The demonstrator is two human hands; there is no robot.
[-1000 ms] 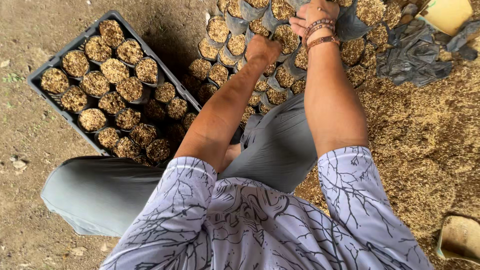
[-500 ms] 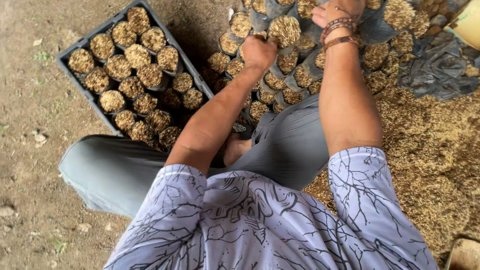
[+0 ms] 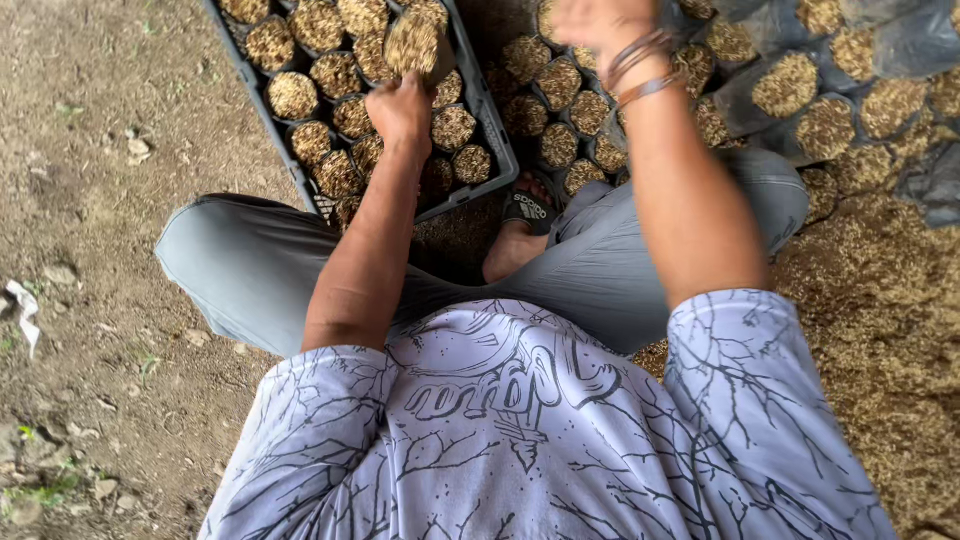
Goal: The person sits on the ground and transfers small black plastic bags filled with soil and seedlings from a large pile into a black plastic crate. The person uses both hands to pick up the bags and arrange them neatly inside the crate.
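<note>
Plant nursery: husk-filled seedling bags [image 3: 455, 127], dirt ground [image 3: 110, 250]

Soft, even daylight is falling; no glare. Faint shadows are pooling under the legs and beside the black tray [image 3: 480, 130]. Right hand [image 3: 595, 25] is smearing with motion blur; ground is staying sharp.

- Bare dirt ground [image 3: 120, 250], brown and pebbly, carries everything.
- A dark plastic crate [image 3: 492, 135] of husk-filled black seedling bags sits on it toward the top.
- More filled bags [image 3: 790, 85] stand directly on the ground at upper right.
- Loose husk litter [image 3: 890, 320] covers the right side.
- A white scrap [image 3: 22, 310] lies at the left edge.
</note>
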